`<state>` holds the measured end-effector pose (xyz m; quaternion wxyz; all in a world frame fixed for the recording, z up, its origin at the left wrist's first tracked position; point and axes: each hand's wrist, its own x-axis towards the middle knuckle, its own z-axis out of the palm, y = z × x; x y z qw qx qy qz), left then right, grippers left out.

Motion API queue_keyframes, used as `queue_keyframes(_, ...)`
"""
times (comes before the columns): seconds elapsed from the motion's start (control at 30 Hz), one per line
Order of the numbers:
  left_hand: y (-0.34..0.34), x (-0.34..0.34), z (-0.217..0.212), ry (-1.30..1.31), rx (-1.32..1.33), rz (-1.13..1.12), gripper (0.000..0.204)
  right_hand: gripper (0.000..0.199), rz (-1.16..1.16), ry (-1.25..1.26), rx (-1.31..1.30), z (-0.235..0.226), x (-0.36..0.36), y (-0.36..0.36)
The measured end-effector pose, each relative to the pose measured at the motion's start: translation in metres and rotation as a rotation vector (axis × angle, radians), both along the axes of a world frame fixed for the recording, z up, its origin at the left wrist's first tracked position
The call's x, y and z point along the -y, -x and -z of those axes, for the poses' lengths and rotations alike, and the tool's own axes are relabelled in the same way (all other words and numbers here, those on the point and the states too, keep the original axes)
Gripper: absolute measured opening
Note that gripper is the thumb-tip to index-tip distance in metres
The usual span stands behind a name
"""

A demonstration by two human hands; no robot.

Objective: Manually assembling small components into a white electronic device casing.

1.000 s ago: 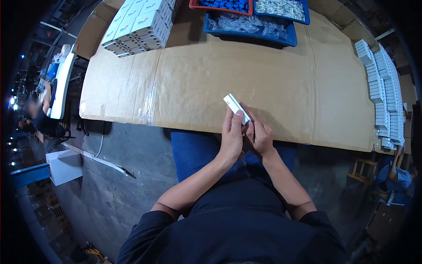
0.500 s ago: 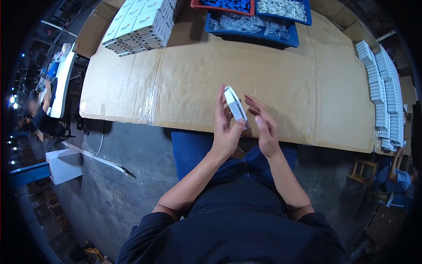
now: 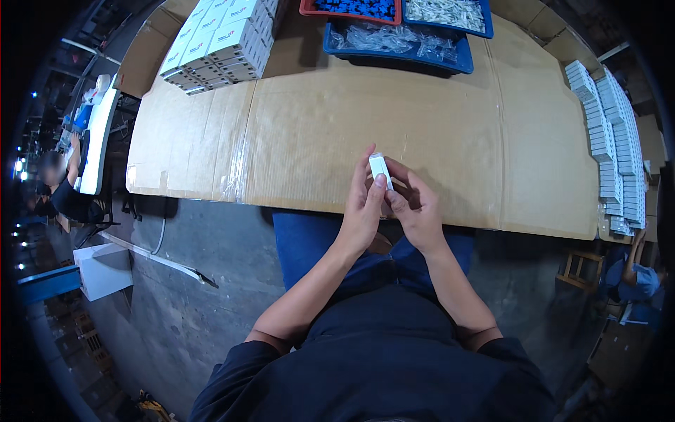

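A small white box (image 3: 380, 167) is held up between my two hands, just over the near edge of the cardboard-covered table (image 3: 316, 133). My left hand (image 3: 362, 214) grips its left side, with the thumb pressed on the face toward me. From the right, my right hand (image 3: 420, 211) closes on the box, thumb low and fingers behind it. The fingers cover part of the box, so its far side is hidden.
At the far left stands a stack of white boxes (image 3: 218, 43). A blue bin (image 3: 401, 62) holds clear plastic bags; behind it are a red tray (image 3: 351, 15) of blue pieces and a blue tray (image 3: 485, 28) of white pieces. More boxes (image 3: 612, 148) line the right edge.
My right hand has moved left and closed on the box, having been apart from it. The box has turned and now shows a narrow side.
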<state>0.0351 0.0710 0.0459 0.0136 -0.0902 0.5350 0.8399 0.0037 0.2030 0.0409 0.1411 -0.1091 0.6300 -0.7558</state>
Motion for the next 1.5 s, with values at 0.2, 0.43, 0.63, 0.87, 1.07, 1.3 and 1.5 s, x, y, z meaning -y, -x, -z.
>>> queue_keyframes(0.2, -0.001, 0.0, 0.023, 0.169, -0.131, -0.107, 0.061, 0.048, -0.051, -0.239, -0.325, 0.009, -0.005, -0.001)
queue_keyframes(0.43, -0.003, 0.005, 0.013, 0.24, -0.221, -0.042, 0.064, 0.045, -0.02, -0.23, -0.341, 0.009, -0.006, -0.007)
queue_keyframes(0.63, -0.001, 0.003, 0.02, 0.258, -0.241, -0.146, 0.063, 0.043, -0.011, -0.179, -0.36, 0.016, 0.004, -0.003)
queue_keyframes(0.87, -0.001, 0.002, 0.019, 0.142, -0.277, -0.115, 0.092, 0.044, 0.088, 0.024, 0.49, 0.033, -0.001, 0.002)
queue_keyframes(1.07, -0.004, 0.0, 0.018, 0.146, -0.3, -0.053, 0.089, 0.039, -0.191, 0.458, 0.735, 0.041, -0.005, -0.003)
queue_keyframes(1.3, -0.003, 0.002, 0.022, 0.355, -0.382, -0.082, 0.089, 0.04, -0.187, 0.443, 0.728, 0.043, -0.002, -0.001)
queue_keyframes(1.5, -0.001, 0.009, 0.024, 0.447, -0.407, -0.119, 0.086, 0.057, -0.026, 0.328, 0.617, 0.002, 0.001, -0.001)
